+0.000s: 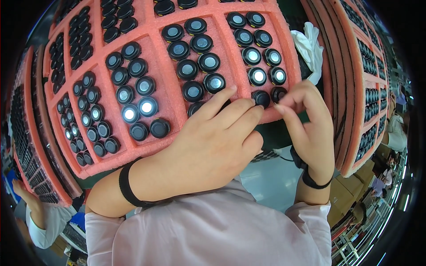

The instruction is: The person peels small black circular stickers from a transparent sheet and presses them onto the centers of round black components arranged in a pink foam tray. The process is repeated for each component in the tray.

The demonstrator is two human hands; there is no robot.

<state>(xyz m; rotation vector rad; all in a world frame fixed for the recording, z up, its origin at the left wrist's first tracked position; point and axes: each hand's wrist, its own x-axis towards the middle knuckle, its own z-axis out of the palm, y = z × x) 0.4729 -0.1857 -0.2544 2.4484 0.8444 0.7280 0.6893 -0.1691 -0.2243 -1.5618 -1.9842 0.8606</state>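
A pale lilac fabric shirt (222, 230) is worn, and a black elastic band (126, 184) is fitted around the left wrist. The left hand (213, 137) is extended palm-down over the tray's near edge, its fingers slightly parted and one fingertip placed at a round black disc (261, 99). The right hand (308, 115) is curled, with thumb and forefinger brought together beside a second round black disc (278, 94); whether it is pinched cannot be told. Both discs are seated at the near end of the right-hand front compartment of a pink foam tray (228, 57). A crumpled white cloth (310, 51) is located beyond the tray's right edge, beside stacked pink foam trays (353, 66).
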